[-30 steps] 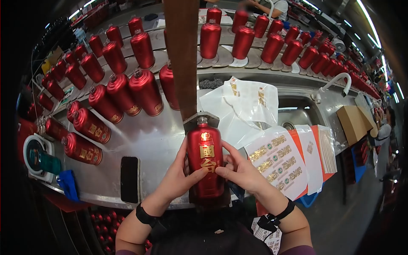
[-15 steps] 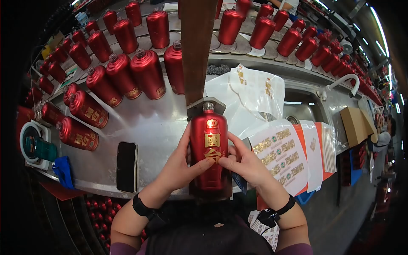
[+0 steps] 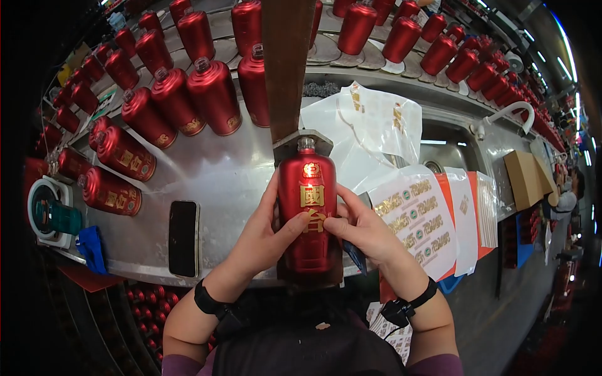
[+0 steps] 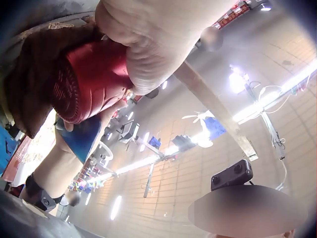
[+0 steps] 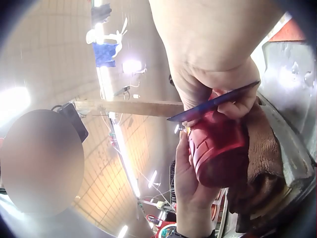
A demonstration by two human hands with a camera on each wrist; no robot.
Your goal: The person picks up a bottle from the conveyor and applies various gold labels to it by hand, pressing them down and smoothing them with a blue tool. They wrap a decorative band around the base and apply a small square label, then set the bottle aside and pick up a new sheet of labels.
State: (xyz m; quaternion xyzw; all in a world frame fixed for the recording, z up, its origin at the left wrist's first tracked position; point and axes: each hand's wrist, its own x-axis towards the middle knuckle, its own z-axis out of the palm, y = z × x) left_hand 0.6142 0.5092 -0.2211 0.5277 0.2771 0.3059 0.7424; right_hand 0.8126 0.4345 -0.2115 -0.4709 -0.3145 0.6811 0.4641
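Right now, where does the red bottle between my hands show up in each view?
Head: the red bottle is near the picture's centre.
Left wrist: upper left, its base facing the camera.
Right wrist: right of centre, partly covered.
Shared landmark: the flat blue piece, close to the bottle in all three.

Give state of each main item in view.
Red metallic bottle with gold lettering: held by left hand and right hand
Thin flat blue piece: gripped in right hand
Black rectangular phone: lying flat, screen dark
Curved white faucet: no water seen running
Red metallic rear bottles: standing upright
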